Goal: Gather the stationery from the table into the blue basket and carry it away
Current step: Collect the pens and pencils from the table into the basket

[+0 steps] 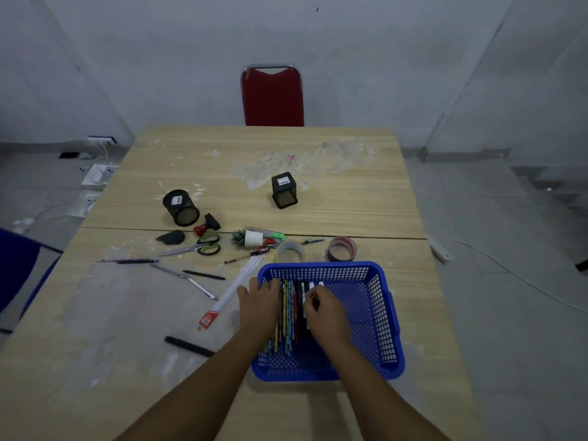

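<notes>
Grey walls and a red chair (272,97) are framing the far end of the wooden table (318,202) I am working over. I am keeping both hands inside the blue basket (378,313), which is sitting at the near right of the table. My left hand (259,305) is lying flat and relaxed over the left side of a bundle of pencils and pens (288,313) that is running lengthwise away from me; my right hand (324,308) is curling its fingertips around the bundle's right side, seemingly pinching something thin, though I cannot tell exactly what. Most of the loose stationery is still waiting out on the table to my left and ahead. Nearest is the clear ruler (237,289), lying just beside my left hand, its long axis slanting from near-left to far-right toward the basket's corner. I am judging the left hand better placed for it. Scissors (199,246) and two tape rolls (290,252) are lying farther off.
</notes>
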